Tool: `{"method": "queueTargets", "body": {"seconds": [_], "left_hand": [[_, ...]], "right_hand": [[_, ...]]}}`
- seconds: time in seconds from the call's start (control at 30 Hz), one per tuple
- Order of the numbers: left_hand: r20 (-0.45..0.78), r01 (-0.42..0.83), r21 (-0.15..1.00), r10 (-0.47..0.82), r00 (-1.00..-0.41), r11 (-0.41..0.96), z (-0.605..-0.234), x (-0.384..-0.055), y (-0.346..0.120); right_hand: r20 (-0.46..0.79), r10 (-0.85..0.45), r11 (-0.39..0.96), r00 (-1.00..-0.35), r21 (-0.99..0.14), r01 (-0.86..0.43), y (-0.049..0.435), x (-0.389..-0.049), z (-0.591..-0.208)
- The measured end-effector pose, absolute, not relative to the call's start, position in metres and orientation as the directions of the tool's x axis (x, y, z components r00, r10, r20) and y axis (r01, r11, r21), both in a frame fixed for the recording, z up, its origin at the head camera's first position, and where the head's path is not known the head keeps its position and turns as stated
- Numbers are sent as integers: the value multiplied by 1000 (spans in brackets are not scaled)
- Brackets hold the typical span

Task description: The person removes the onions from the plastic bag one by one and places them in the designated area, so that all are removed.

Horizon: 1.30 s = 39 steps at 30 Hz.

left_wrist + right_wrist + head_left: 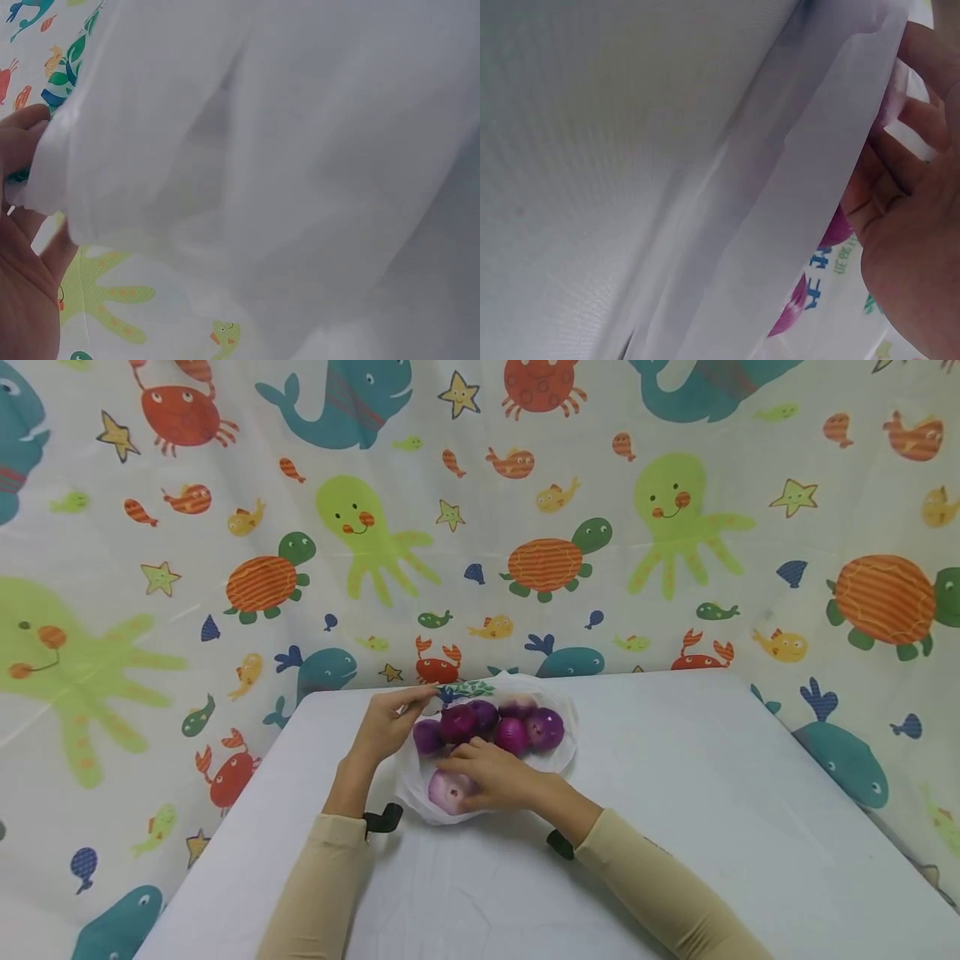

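A white plastic bag [411,787] with green and blue print lies spread open on the table, several red onions [512,737] gathered in its far part. My left hand [386,725] pinches the bag's left edge between thumb and fingers; the left wrist view shows the plastic [172,142] draping away from that grip. At the near side of the bag, my right hand [501,777] has its fingers and thumb around a paler, pinkish-white onion [447,792]. In the right wrist view, the bag's raised rim [780,202] partly hides this onion [892,101].
The bag rests on a white-covered table [675,793], near its far edge. Behind and beside the table hangs a curtain [465,568] printed with sea animals. A dark strap with a camera [384,818] sits at the left wrist, another [560,844] at the right.
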<state>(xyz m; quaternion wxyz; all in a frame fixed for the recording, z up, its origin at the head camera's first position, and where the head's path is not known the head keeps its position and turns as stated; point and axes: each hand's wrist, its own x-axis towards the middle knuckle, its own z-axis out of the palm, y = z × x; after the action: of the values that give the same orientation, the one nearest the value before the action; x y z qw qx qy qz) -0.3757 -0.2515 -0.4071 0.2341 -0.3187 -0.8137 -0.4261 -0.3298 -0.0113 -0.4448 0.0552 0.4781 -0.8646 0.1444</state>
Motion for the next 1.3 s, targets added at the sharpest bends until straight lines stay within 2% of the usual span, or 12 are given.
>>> {"method": "queueTargets", "body": {"seconds": [0.23, 0.47, 0.9, 1.3], "left_hand": [[615, 669, 555, 298, -730, 495, -403, -353, -240], [621, 659, 540, 281, -732, 523, -402, -346, -240], [586, 620, 559, 266, -765, 551, -398, -342, -241], [566, 595, 564, 257, -783, 573, -397, -341, -241]], "right_hand": [[232, -813, 476, -534, -264, -839, 2, -313, -441], [293, -796, 442, -530, -316, -839, 15, -313, -433], [523, -586, 380, -619, -497, -780, 73, -331, -390], [560, -502, 378, -659, -543, -750, 107, -343, -381]]}}
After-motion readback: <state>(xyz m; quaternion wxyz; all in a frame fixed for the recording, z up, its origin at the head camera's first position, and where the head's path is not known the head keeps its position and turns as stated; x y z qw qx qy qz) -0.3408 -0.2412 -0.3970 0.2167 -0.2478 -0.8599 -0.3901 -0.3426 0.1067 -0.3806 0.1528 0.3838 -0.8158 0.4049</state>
